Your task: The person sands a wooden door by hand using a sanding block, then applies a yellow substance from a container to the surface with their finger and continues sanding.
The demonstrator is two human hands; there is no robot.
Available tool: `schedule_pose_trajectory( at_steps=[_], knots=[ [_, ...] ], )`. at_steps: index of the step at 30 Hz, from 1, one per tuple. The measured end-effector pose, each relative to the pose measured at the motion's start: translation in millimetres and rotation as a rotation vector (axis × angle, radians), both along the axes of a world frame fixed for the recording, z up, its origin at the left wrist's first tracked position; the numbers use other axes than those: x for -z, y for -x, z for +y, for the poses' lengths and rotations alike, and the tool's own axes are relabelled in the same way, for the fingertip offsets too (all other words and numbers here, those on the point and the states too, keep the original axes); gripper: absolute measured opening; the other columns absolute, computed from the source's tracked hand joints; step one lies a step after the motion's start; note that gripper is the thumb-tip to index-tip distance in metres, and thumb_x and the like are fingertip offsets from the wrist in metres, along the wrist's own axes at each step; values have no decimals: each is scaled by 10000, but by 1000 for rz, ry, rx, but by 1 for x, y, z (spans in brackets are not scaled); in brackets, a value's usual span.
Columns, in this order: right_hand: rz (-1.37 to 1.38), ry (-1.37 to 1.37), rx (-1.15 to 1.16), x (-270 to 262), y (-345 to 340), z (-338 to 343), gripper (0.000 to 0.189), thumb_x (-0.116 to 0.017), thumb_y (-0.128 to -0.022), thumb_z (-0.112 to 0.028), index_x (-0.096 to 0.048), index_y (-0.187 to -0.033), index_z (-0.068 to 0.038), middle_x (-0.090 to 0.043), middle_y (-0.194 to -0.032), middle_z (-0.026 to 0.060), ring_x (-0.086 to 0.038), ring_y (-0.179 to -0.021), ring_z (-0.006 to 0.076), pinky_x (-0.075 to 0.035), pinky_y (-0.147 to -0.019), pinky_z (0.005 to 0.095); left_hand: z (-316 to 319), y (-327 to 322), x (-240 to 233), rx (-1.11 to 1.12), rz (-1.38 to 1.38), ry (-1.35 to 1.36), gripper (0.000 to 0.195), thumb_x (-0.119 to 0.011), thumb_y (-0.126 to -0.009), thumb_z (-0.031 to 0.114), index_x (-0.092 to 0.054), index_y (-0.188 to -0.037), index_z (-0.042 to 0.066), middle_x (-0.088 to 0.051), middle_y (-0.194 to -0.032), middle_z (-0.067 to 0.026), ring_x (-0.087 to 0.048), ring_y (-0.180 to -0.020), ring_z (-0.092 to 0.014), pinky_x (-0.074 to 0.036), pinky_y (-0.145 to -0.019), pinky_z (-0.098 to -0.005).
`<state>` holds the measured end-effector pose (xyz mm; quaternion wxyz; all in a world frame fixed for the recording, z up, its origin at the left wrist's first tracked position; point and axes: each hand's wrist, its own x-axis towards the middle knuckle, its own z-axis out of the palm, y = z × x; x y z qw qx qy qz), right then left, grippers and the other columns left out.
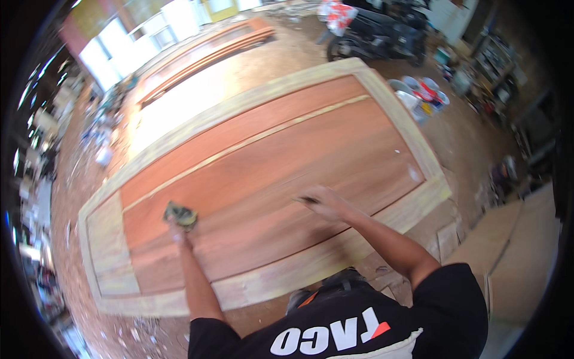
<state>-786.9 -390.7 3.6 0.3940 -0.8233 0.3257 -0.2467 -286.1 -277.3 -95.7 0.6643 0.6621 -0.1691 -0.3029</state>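
Observation:
A large panelled wooden door (269, 179) lies flat before me, with reddish-brown panels and a pale yellowish frame. My left hand (175, 226) holds a crumpled dark green and yellowish cloth (180, 216) over the left part of the panel. Over the panel's right-centre, my right hand (325, 204) is blurred, its fingers closed on a small thin dark tool (307, 199) whose kind I cannot tell. A narrow pale strip (251, 140) runs lengthwise between the panels. Small white marks show near the panel's right end.
Beyond the door, reddish wooden frames (210, 54) lie on the dirt floor. A parked motorcycle (381, 33) stands at the upper right, with several buckets (419, 96) below it. Flat cardboard (522, 251) lies at the right. Litter (101, 134) is strewn at the left.

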Motion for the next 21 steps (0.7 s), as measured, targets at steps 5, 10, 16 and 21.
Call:
schedule_pose_trajectory(
  at_steps=[5, 10, 16, 21],
  knots=[
    [-222, -725, 226, -3, 17, 166, 344, -553, -888, 1, -657, -1205, -81, -678, -1073, 88, -624, -1010, 180, -501, -874, 320, 107, 154, -85, 82, 582, 286, 436, -418, -1038, 331, -455, -1386, 71, -572, -1322, -97, -590, -1166, -274, -515, -974, -430],
    [-268, -64, -109, -37, -38, 271, 497, -564, -791, 109, -592, -1260, -52, -590, -1247, 148, -569, -1159, 269, -471, -957, 403, 261, 233, -105, 132, 846, 312, 460, -426, -1028, 334, -462, -1369, 28, -573, -1317, -128, -572, -1191, -289, -468, -1030, -430],
    [-528, 133, -552, -61, -86, 370, 633, -714, -684, 49, -572, -1274, -130, -527, -1318, 137, -512, -1177, 381, -435, -984, 484, 390, 258, -136, 251, 1046, 348, 416, -421, -1025, 306, -490, -1327, 28, -598, -1261, -155, -612, -1124, -282, -500, -986, -423],
    [-467, 324, -648, -56, -90, 431, 697, -795, -604, 25, -597, -1239, -185, -486, -1307, 123, -487, -1166, 385, -449, -954, 469, 456, 273, -167, 190, 893, 349, 329, -467, -1020, 225, -519, -1278, 28, -630, -1192, -132, -633, -1086, -243, -536, -931, -389]
  ],
)
